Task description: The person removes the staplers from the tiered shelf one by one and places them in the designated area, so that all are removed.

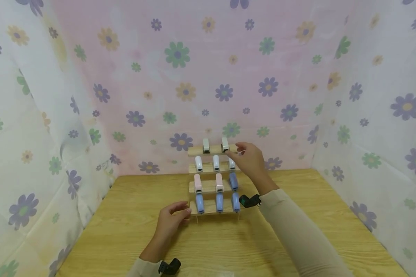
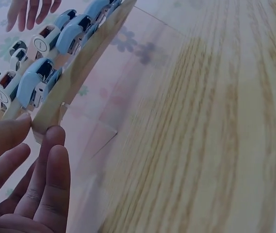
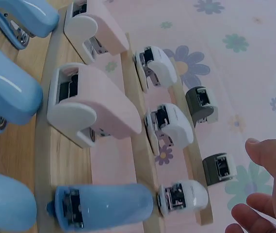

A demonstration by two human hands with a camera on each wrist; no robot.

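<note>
A stepped wooden rack [image 1: 208,208] holds small staplers on its tiers. My left hand [image 1: 171,219] pinches the left end of the lowest shelf, thumb and finger at its corner [image 2: 43,121]. At the top right, my right hand [image 1: 251,159] has its fingers apart, close to a grey-and-white stapler [image 1: 225,144]; a gap shows between them in the right wrist view. A second grey-and-white stapler [image 1: 206,146] stands left of it. Below are white staplers [image 1: 216,163], then two pink staplers [image 1: 219,182] beside a blue stapler [image 1: 233,181], and blue staplers [image 1: 220,202] along the bottom.
The rack stands on a wood-grain table [image 1: 142,215]. Flower-print cloth [image 1: 208,77] hangs behind and on both sides. Thin clear supports [image 2: 99,131] show under the lowest shelf. A black wrist device [image 1: 249,201] on my right arm is near the rack's right side.
</note>
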